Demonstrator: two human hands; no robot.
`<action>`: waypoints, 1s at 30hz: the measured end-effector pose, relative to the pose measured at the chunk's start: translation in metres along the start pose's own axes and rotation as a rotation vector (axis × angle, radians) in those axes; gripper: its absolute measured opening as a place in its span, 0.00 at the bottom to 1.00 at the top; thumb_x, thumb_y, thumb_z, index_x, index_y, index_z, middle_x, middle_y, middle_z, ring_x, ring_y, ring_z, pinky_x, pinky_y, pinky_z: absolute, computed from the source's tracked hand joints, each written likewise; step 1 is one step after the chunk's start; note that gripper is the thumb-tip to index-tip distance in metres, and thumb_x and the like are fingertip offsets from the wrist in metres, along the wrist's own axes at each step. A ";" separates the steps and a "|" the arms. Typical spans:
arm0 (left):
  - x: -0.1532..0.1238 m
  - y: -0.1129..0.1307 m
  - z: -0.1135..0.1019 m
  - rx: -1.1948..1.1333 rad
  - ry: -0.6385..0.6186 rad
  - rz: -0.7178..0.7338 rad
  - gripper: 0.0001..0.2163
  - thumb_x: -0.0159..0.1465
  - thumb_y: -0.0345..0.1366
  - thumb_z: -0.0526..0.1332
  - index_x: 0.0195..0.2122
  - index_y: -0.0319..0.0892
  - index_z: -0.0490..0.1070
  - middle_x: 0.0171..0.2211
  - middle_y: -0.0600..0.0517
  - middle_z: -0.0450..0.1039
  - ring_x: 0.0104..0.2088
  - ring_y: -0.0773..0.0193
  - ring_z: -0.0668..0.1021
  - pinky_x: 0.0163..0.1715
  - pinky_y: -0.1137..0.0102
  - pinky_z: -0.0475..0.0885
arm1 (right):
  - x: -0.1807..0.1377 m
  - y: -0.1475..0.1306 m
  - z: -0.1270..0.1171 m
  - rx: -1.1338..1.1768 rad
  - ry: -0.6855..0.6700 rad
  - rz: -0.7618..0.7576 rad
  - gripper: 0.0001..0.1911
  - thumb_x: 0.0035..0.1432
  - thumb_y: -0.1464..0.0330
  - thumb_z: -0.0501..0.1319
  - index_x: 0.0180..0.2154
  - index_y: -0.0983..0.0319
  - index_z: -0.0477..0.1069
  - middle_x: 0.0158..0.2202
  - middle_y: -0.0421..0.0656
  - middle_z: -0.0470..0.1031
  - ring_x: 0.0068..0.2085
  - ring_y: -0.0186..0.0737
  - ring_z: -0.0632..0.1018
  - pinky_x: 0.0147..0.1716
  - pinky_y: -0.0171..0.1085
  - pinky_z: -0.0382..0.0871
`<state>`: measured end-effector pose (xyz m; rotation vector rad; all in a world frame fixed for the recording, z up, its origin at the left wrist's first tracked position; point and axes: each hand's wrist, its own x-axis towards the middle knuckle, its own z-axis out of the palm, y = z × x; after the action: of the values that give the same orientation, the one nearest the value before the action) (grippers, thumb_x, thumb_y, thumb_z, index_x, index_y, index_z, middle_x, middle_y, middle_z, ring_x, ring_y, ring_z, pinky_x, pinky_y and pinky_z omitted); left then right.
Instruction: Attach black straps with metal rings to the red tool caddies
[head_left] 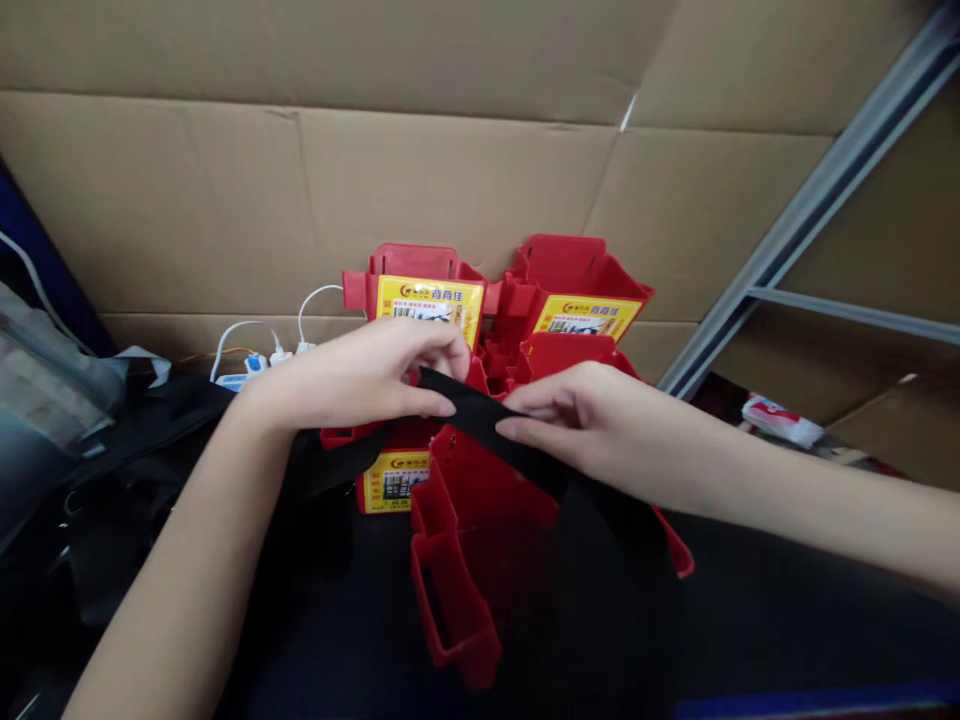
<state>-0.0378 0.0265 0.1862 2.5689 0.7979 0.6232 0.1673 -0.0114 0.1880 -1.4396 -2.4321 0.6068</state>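
A black strap (474, 408) is stretched between my two hands in the middle of the view. My left hand (397, 370) pinches it between thumb and curled fingers. On the other side, my right hand (566, 415) grips it the same way, and the strap runs on below toward dark cloth. Under the strap lies a red plastic holder (457, 590) with slots and compartments, tilted toward me and partly covered by the black material.
More red holders with yellow labels (589, 318) stand against the cardboard wall (450, 180). A power strip (244, 380) with white cables is at the left, near black straps and buckles (105, 540). A metal frame bar (810, 200) slants along the right.
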 end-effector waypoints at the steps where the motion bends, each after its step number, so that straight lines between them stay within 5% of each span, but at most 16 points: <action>1: -0.002 -0.002 -0.004 0.011 -0.034 -0.049 0.05 0.56 0.32 0.60 0.34 0.41 0.66 0.29 0.55 0.71 0.30 0.69 0.74 0.28 0.76 0.68 | -0.003 -0.001 0.000 -0.049 -0.032 0.050 0.18 0.57 0.59 0.53 0.19 0.62 0.62 0.13 0.34 0.62 0.15 0.28 0.66 0.16 0.29 0.58; 8: 0.001 -0.014 -0.003 -0.052 -0.237 -0.215 0.09 0.55 0.31 0.59 0.37 0.42 0.74 0.34 0.53 0.77 0.34 0.66 0.78 0.31 0.76 0.71 | -0.016 -0.018 0.009 -0.129 -0.337 0.421 0.17 0.56 0.63 0.51 0.18 0.62 0.59 0.12 0.36 0.68 0.10 0.29 0.67 0.08 0.26 0.55; 21: 0.004 -0.009 0.004 0.008 -0.275 -0.173 0.06 0.54 0.34 0.61 0.32 0.41 0.75 0.28 0.54 0.77 0.27 0.68 0.77 0.25 0.77 0.67 | -0.012 -0.018 -0.004 -0.046 -0.488 0.380 0.17 0.56 0.63 0.50 0.18 0.62 0.60 0.12 0.38 0.68 0.11 0.29 0.68 0.08 0.25 0.52; 30: 0.006 0.008 0.014 0.355 -0.159 -0.108 0.05 0.52 0.34 0.57 0.21 0.41 0.65 0.20 0.55 0.67 0.21 0.70 0.66 0.20 0.74 0.58 | -0.008 -0.022 -0.001 0.016 -0.477 0.344 0.16 0.55 0.65 0.51 0.18 0.62 0.59 0.11 0.36 0.68 0.11 0.28 0.67 0.12 0.27 0.54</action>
<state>-0.0231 0.0210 0.1802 2.8198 1.0640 0.2569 0.1545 -0.0276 0.1989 -1.9059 -2.5094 1.1594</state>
